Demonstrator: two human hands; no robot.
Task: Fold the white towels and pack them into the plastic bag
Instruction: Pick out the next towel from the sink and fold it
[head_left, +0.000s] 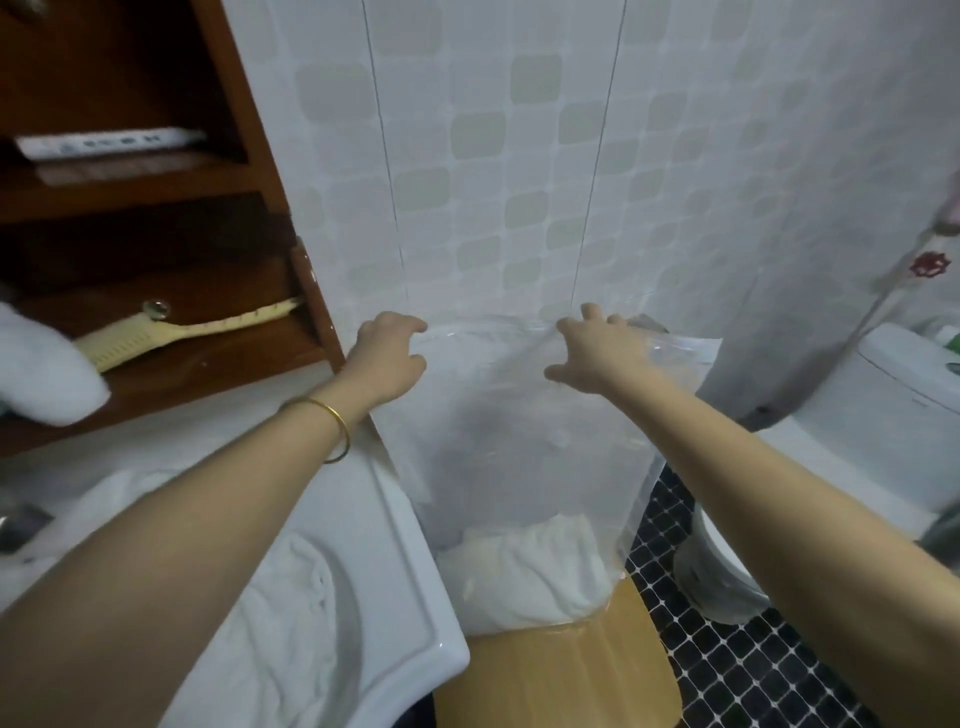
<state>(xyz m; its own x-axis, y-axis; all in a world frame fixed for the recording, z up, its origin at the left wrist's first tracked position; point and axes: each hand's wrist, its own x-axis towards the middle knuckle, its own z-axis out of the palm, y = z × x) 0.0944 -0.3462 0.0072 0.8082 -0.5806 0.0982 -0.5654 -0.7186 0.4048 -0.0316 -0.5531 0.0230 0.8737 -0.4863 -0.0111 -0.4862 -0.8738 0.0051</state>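
The grip of our left hand (392, 356) curls on the rim of the tall clear plastic bag (519, 441); our right hand (592, 353) spreads there (pinching? we cannot tell). Well below, a crumpled white towel (524, 571) lies inside; if released, the rim may slump shut.

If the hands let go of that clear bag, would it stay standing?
Probably not: the bag looks thin and floppy, upright seemingly because the left hand and right hand hold its top. The towel at its bottom, on the stool, may anchor it.
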